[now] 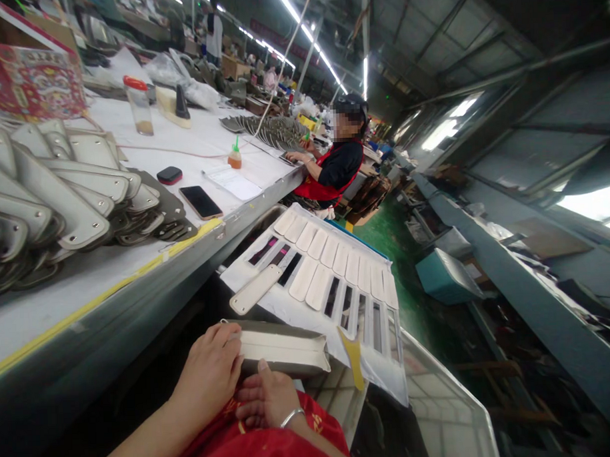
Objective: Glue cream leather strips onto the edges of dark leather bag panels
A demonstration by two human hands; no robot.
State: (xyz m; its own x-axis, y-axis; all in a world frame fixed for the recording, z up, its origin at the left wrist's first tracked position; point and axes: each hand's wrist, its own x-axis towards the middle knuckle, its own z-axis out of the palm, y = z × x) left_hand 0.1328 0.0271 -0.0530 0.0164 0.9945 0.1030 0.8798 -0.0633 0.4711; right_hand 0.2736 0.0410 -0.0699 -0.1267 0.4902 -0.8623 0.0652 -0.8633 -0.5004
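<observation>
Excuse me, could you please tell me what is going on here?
The person's left hand holds one end of a long grey-and-white, leather-like piece; the right hand, loosely curled, has its thumb at the piece's lower edge. Just beyond, cream rounded strips lie in rows on a white slotted board, with several slots uncovered. Riveted pale-and-grey pieces are heaped on the long white table. Further along, a co-worker in dark sleeves works there too.

My left hand (209, 358): hides one end of the grey-and-white piece (284, 347) from me.
My red apron (293, 452): cut off below.
Panel pile (78, 190): runs past the left edge.
Distant standing person (213, 35): too blurred to make out.
</observation>
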